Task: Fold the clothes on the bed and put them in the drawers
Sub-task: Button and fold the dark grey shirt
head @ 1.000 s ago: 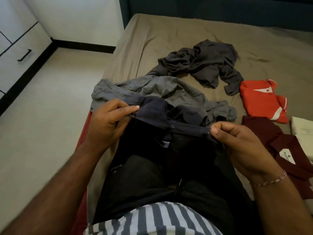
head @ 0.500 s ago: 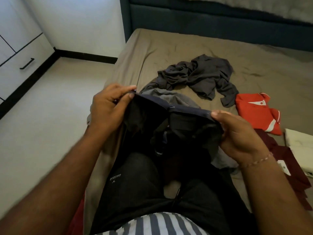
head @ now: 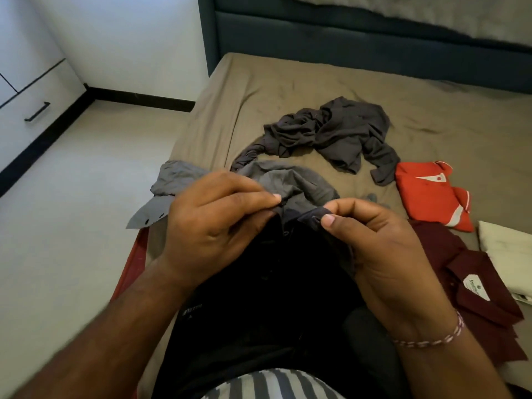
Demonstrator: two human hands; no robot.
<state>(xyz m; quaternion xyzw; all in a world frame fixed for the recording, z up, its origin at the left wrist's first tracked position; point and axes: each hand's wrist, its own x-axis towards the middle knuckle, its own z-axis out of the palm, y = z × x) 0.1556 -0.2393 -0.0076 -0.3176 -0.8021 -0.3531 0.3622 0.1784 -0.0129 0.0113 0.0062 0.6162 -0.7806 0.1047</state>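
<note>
A dark navy garment hangs in front of me over the near edge of the bed. My left hand and my right hand both pinch its top edge, fingertips close together. Behind it a light grey garment lies crumpled on the brown sheet. Farther back sits a rumpled dark grey shirt. On the right lie a folded red shirt, a folded maroon shirt with a white label, and a folded cream garment.
White drawers with a black handle stand at the far left across pale floor. A dark blue headboard closes the far side of the bed. My striped shirt shows at the bottom edge.
My hands have drawn together along the dark garment's top edge, bunching it between them. The light grey garment's cuff shows at the bed's left edge now.
</note>
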